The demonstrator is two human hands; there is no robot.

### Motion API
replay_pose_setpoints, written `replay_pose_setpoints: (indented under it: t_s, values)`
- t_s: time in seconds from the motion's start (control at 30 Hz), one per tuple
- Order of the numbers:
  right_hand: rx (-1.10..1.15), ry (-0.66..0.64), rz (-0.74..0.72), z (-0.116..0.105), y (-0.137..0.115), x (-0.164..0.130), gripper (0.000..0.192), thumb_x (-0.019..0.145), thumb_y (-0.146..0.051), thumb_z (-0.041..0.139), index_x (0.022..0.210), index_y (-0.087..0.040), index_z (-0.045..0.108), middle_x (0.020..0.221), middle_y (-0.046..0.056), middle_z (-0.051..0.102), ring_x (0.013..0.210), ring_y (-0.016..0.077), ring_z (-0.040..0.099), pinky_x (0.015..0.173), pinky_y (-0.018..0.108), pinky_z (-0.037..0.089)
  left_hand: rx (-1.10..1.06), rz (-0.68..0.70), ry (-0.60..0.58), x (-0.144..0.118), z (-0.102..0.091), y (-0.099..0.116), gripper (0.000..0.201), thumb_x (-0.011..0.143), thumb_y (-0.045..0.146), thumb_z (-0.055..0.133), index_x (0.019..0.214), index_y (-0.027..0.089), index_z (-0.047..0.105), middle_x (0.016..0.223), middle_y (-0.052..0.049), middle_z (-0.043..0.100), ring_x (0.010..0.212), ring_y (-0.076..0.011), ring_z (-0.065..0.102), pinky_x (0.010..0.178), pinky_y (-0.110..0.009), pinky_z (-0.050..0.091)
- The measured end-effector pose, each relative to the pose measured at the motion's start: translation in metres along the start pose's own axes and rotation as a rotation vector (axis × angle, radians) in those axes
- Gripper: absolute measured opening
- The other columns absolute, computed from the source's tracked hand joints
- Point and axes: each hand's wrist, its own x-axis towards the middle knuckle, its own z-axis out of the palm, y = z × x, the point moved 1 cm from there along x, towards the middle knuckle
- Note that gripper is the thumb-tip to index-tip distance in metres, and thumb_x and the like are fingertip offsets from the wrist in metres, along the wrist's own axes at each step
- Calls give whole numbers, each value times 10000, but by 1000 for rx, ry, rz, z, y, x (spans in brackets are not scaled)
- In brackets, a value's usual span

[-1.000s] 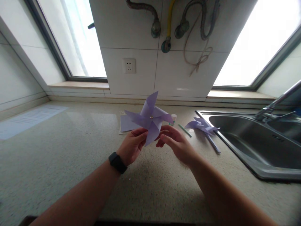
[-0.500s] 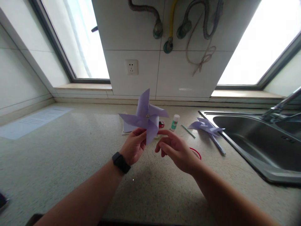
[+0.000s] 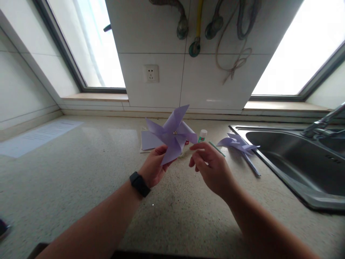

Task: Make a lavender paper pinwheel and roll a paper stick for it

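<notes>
My left hand (image 3: 153,166), with a black watch on the wrist, holds a purple paper pinwheel (image 3: 172,133) upright above the speckled counter (image 3: 81,172). A small metal pin sits at the pinwheel's centre. My right hand (image 3: 211,167) hovers just right of the pinwheel with fingers loosely curled and apart, touching nothing that I can see. A second purple pinwheel (image 3: 238,145) on a stick lies on the counter beside the sink.
A steel sink (image 3: 296,158) with a tap fills the right side. Behind the pinwheel lie purple paper sheets (image 3: 149,140), a glue stick (image 3: 202,136) and a green straw (image 3: 217,148). A white sheet (image 3: 35,136) lies at far left. Wall socket and hoses hang above.
My right hand let go of the pinwheel and drew slightly right. The pinwheel's blades have turned. My left hand keeps holding it in much the same place.
</notes>
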Motion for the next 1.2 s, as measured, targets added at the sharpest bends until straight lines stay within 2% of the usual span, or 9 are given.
replay_pose_setpoints:
  t_s: [0.13,0.3,0.5,0.7,0.8,0.93,1.0,1.1,1.2]
  values:
    - [97,-41,74,5,5,1,527,910,-217,551,1412,-247,394,761,-22,708,528,113,532,486,260,429,12,-19,-12,2,-2,-2,242,651,131,904,865,149,793,862,-38,769,756,-108,680,765,-213,538]
    - [99,-104,126,9,6,0,534,914,-214,536,1430,-261,408,767,-16,715,545,122,552,502,274,453,11,-21,-18,2,-3,-3,269,655,149,914,893,147,788,898,-40,771,764,-115,686,789,-231,547]
    - [154,-116,180,11,4,-1,489,879,-204,537,1366,-194,504,725,-6,709,527,109,536,496,261,451,1,-16,-3,1,-2,-3,264,647,164,928,865,158,777,889,-30,767,818,-123,703,840,-236,553]
    - [23,-279,134,13,-2,-8,556,915,-213,518,1468,-211,465,735,-7,745,562,113,580,550,271,486,16,-19,-6,2,-4,-2,243,675,196,924,867,137,788,911,-49,778,835,-113,700,865,-225,545]
    - [-15,-245,82,11,-4,-9,447,924,-242,530,1366,-192,569,712,-1,742,538,108,575,541,269,478,24,-18,12,3,-5,-2,251,660,210,935,855,139,792,902,-47,778,828,-111,692,846,-222,538]
    - [46,30,73,4,-3,-3,202,902,-249,542,1049,-174,657,613,-18,662,488,99,519,474,254,412,38,-9,54,3,-7,-2,250,650,226,941,831,137,793,851,-34,762,755,-90,656,765,-206,515]
    - [60,105,123,2,1,0,200,906,-261,551,1082,-190,617,605,-33,643,476,98,499,458,250,386,40,-1,66,4,-8,-1,243,652,231,939,823,139,792,829,-28,752,715,-79,630,723,-203,497]
    - [55,-8,237,4,6,5,263,922,-331,574,1145,-193,599,622,-23,658,482,107,514,463,251,397,41,5,63,5,-7,-1,249,646,237,943,821,148,791,819,-20,741,701,-75,608,706,-204,482]
    - [68,-133,292,10,10,7,207,918,-374,588,965,-178,634,594,-5,648,479,108,526,465,251,409,42,6,48,4,-6,0,266,634,250,951,823,155,790,819,-10,731,715,-75,599,714,-200,475]
